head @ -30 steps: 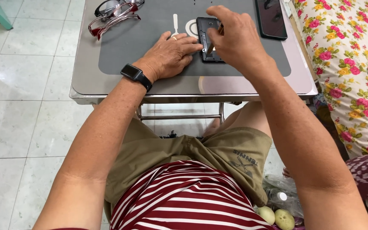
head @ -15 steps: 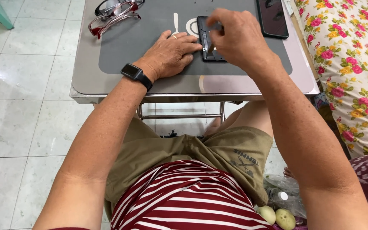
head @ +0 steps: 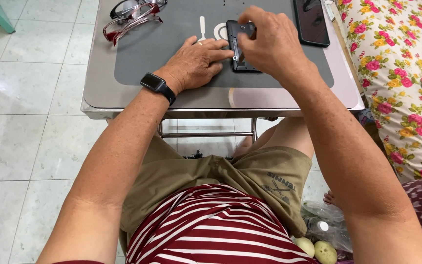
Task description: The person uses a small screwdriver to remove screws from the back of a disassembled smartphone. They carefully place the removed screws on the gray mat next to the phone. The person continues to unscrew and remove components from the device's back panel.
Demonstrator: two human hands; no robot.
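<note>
On the grey mat (head: 147, 58) of the small table (head: 98, 93), the left hand (head: 196, 61) lay flat, fingers loosely spread, steadying the opened dark phone (head: 238, 34), while the right hand (head: 269, 41) pinched a thin tool (head: 235, 57) against its edge, near 2 pairs of glasses (head: 128, 14).

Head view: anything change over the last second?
Almost nothing. The right hand stays curled over the small dark device on the grey mat, fingers shifting only slightly; whether it holds a tool is hidden. The left hand stays flat, bracing the device's left edge. Glasses, white pry tool and black phone have not moved.
</note>
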